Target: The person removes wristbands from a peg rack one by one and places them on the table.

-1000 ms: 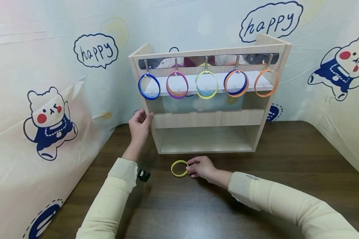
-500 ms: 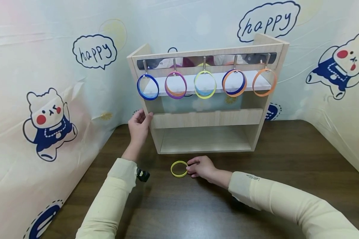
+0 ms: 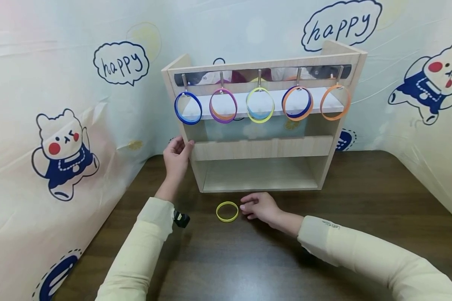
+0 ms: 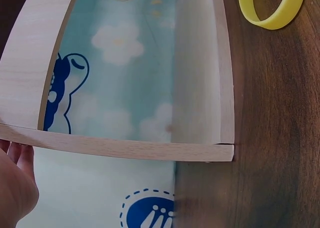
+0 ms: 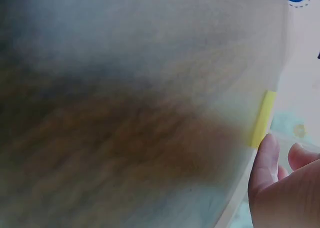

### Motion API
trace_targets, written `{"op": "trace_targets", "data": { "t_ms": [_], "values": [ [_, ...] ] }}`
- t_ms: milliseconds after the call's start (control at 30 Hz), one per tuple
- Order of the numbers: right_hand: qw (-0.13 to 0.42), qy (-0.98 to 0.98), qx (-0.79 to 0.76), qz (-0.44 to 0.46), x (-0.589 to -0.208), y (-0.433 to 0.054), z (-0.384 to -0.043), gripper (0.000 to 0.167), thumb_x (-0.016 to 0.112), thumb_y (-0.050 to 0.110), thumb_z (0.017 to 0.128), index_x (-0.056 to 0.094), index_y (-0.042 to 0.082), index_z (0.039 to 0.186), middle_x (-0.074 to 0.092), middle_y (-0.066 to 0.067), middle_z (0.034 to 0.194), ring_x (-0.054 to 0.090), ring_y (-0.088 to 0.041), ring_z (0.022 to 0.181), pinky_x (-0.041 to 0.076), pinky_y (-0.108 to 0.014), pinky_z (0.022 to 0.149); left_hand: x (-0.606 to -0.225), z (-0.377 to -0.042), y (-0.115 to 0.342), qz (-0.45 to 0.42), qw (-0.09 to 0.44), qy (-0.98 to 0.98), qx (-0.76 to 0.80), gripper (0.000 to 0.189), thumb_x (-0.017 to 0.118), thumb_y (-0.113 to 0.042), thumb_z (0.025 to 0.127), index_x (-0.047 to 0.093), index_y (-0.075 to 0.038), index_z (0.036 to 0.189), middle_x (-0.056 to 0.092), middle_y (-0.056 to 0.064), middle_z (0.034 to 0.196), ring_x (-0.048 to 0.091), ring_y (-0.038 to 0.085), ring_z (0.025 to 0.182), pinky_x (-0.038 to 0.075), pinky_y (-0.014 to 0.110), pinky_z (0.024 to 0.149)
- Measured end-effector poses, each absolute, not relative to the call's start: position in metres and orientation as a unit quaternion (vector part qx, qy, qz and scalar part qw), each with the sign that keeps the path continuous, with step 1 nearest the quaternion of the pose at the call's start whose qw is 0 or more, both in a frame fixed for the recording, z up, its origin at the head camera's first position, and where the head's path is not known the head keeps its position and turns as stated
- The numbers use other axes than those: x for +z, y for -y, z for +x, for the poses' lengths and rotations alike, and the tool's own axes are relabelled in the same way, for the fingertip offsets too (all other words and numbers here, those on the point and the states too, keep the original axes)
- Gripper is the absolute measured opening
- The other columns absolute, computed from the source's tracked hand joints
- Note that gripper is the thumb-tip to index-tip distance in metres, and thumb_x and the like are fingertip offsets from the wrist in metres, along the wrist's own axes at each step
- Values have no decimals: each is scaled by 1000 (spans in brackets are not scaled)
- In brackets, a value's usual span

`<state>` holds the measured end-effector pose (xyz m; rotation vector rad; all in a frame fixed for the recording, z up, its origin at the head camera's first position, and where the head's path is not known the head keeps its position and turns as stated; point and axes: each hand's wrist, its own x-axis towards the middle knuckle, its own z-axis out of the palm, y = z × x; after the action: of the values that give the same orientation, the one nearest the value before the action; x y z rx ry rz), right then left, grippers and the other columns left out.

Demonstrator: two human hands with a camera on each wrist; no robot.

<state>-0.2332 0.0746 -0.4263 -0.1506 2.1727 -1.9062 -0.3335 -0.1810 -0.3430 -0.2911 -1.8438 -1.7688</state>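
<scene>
A yellow silicone wristband (image 3: 227, 212) lies flat on the brown table in front of a light wooden rack (image 3: 263, 150). My right hand (image 3: 261, 207) is just to its right, fingers loosely bent and holding nothing, with a small gap to the band. In the right wrist view the yellow band (image 5: 263, 119) shows edge-on near the fingertips. My left hand (image 3: 177, 154) grips the rack's left side panel, thumb at the front edge and fingers against the outer side. The left wrist view catches that hand (image 4: 17, 183) at the panel (image 4: 115, 149).
Several hooks on the rack's metal strip carry wristbands: blue (image 3: 188, 122), purple (image 3: 223, 120), yellow-green (image 3: 260, 120), orange with dark blue (image 3: 297, 118), and orange (image 3: 335, 118). A printed cloth (image 3: 256, 33) surrounds the table at the back and sides.
My right hand has let go of the yellow wristband and moved slightly right, away from it. The band stays on the table. My left hand keeps its place on the rack.
</scene>
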Motion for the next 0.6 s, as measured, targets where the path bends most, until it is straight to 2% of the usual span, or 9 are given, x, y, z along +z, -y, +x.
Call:
{"op": "trace_targets", "data": {
  "t_ms": [267,600],
  "values": [
    [96,-743,-658,-81,-412,-91,-232,28,68,-1,88,63,-11,114,66,-27,103,68,-33,91,57,-39,74,-342,-333,180,-106,270,685,-668,40,69,-18,91,61,4,123,62,22,122,63,22,104,52,33,90],
    [27,-727,-678,-102,-378,-124,-235,28,67,-1,89,61,-11,115,66,-17,98,67,-21,86,57,-40,76,-322,-309,174,-100,256,695,-664,32,66,-12,92,63,2,121,63,19,119,63,23,104,51,35,90]
  ]
}}
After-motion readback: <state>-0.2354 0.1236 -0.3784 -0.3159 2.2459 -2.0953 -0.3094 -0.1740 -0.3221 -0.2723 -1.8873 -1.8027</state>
